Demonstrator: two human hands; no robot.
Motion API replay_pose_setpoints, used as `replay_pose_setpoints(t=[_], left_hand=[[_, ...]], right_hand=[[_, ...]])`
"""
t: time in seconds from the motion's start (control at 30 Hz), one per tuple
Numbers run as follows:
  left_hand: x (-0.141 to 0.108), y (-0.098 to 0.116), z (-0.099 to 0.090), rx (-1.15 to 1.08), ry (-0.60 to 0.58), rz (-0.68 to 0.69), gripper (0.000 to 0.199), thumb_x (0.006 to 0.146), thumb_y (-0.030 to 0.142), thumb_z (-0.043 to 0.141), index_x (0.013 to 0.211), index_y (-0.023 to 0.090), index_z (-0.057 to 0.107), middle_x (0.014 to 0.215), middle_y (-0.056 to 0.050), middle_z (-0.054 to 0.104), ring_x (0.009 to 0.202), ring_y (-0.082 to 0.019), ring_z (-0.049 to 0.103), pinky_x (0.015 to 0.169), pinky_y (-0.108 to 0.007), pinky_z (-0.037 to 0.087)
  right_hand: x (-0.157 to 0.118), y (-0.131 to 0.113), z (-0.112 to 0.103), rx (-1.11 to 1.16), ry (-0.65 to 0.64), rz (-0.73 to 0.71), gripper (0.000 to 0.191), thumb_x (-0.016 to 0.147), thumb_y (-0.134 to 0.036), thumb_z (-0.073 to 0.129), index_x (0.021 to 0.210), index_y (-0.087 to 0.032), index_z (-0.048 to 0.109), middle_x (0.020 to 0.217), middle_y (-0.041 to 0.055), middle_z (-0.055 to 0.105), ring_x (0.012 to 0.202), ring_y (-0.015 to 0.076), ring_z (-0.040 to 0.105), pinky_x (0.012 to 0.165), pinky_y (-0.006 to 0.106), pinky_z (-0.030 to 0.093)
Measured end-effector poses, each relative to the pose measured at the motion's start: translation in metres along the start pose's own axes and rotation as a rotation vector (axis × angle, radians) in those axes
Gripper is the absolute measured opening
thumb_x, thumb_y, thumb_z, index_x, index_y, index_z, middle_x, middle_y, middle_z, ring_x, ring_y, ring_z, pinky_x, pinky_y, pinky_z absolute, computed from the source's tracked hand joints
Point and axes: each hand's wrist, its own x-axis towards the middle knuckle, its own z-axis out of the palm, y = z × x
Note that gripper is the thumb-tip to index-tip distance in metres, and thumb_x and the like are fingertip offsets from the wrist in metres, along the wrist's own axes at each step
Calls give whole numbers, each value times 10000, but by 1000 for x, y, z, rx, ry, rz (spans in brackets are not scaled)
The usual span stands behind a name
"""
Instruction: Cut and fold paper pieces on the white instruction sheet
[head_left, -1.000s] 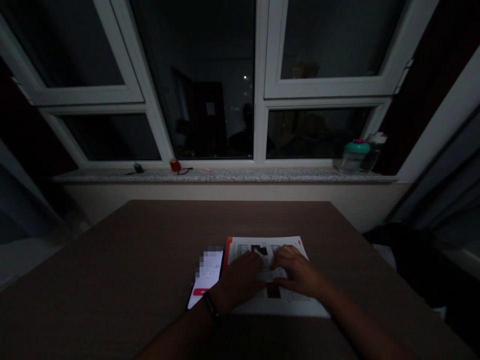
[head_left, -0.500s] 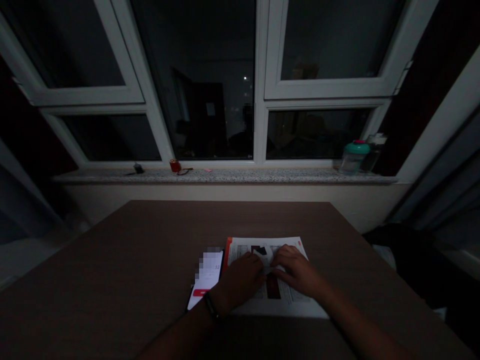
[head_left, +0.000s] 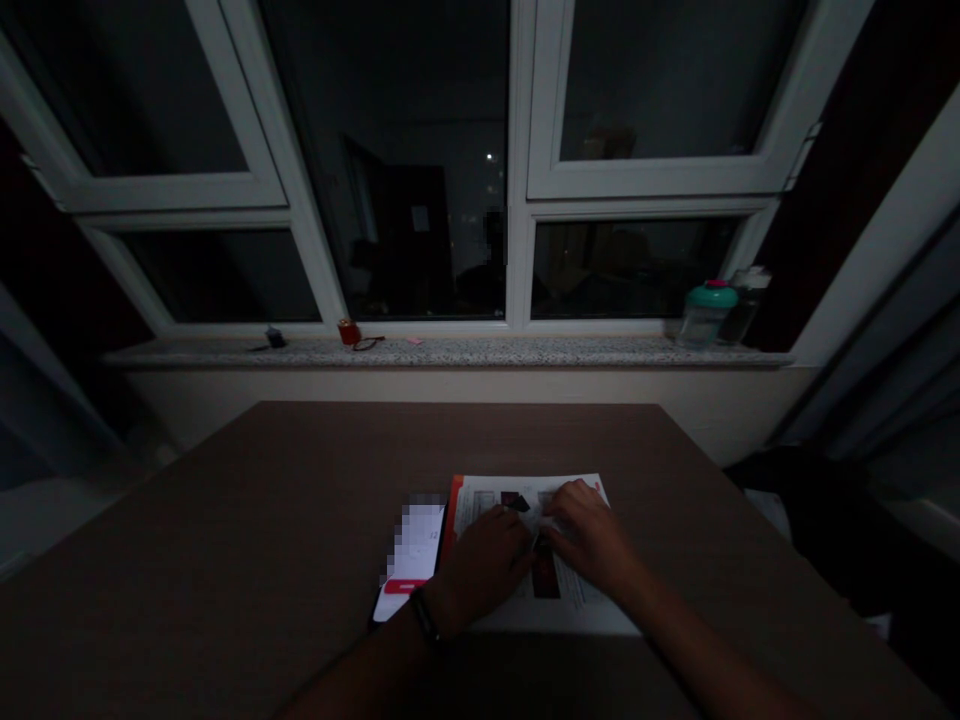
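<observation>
Over a printed sheet or booklet [head_left: 517, 615] with an orange left edge, my two hands are close together. Between their fingertips is a small whitish piece of paper [head_left: 535, 522], dim and partly covered by the fingers. My left hand [head_left: 487, 555], with a dark band on its wrist, has its fingers closed at the paper's left side. My right hand [head_left: 589, 530] pinches at its right side with bent fingers. A small dark pointed patch [head_left: 519, 503] shows just beyond the left fingers; whether it belongs to the paper I cannot tell.
A lit phone [head_left: 411, 555] lies left of the booklet on the brown table [head_left: 262, 530]. Behind, the stone windowsill [head_left: 465, 351] carries a small red jar [head_left: 349, 332], a dark little bottle [head_left: 275, 338] and a teal-lidded shaker bottle [head_left: 707, 312].
My right fingers have shifted slightly, drawing nearer the left ones. Less of the white paper shows between the hands now. The booklet and phone stay nearly where they were.
</observation>
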Motion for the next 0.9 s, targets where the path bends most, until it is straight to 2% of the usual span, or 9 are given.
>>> replay_pose_setpoints(t=[0.13,0.33,0.53,0.77,0.9], left_hand=[[0,0,2,-43,33,-31,79,963,203,587,1032,169,600,1090,-66,632,1087,-242,563,970,-371,449],[0,2,0,-83,31,-58,123,947,221,623,1054,176,581,1103,-53,633,1069,-228,562,931,-342,454],[2,2,3,-43,35,-44,106,931,221,638,1020,177,599,1095,-54,639,1076,-239,565,1002,-387,422],[-1,3,3,-59,63,-27,252,900,292,692,1104,176,597,1143,-66,634,1120,-256,559,1014,-401,425],[-1,3,3,-49,51,-44,203,911,249,662,1089,179,593,1162,-65,627,1129,-249,554,1020,-393,423]], right_hand=[[1,-7,-4,-13,-63,-35,103,893,-137,592,953,-211,632,947,68,621,962,252,548,824,380,451],[0,-6,-4,9,-165,-40,268,881,-118,580,1112,-219,670,1078,71,644,1039,233,559,941,387,442],[1,-8,-7,-21,-222,-26,296,885,-121,573,1136,-226,688,1066,55,663,1062,232,540,955,382,426],[1,-8,-4,-97,-217,-25,299,906,-157,574,1163,-245,698,1116,70,639,1092,252,509,973,417,413],[2,-10,-4,-110,-192,-31,298,921,-162,555,1177,-240,687,1118,81,635,1090,259,510,958,427,428]])
